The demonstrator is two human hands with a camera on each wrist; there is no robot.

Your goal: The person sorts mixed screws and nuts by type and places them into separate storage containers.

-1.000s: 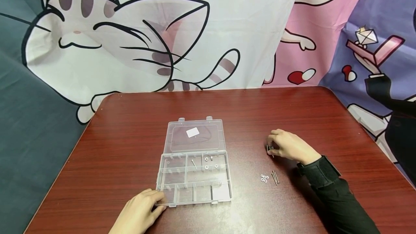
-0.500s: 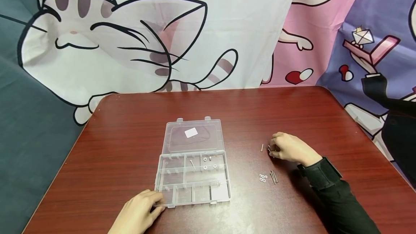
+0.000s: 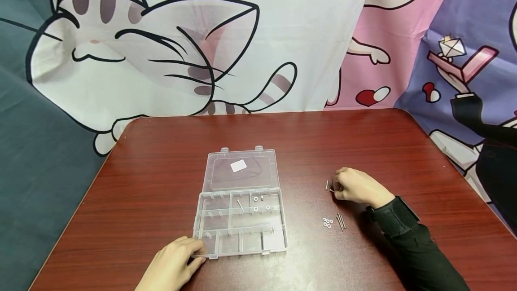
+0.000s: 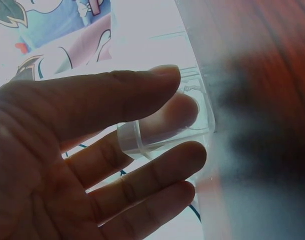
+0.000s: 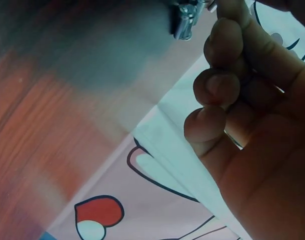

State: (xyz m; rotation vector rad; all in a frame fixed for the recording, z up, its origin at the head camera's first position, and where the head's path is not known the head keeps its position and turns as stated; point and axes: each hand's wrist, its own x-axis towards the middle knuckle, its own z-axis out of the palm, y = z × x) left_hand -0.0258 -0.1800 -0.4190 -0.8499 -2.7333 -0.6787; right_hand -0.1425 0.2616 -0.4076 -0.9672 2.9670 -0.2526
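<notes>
My left hand [image 3: 171, 262] grips the near left corner of a clear plastic compartment box [image 3: 250, 220], whose lid lies folded back. In the left wrist view the thumb is on one side of the corner wall, and a finger shows through the plastic. Over at the right, my right hand [image 3: 361, 187] has its fingers curled low over the table, pinching a small metal screw [image 3: 332, 191] at the fingertips. Just left of it is another short screw [image 3: 326, 185]. Shiny metal pieces [image 5: 185, 22] appear by the fingertips in the right wrist view, partly cut off.
Several small nuts or washers [image 3: 327, 222] lie in a cluster on the table [image 3: 161, 169], beside several longer screws [image 3: 341, 222]. A screw [image 3: 240, 204] and several small rings [image 3: 256, 209] sit in the box's back compartments. Printed cloth [image 3: 315, 35] hangs behind the table.
A short screw has come into view on the table, left of my right hand. The right hand has shifted slightly toward me. My left hand keeps its hold on the box corner.
</notes>
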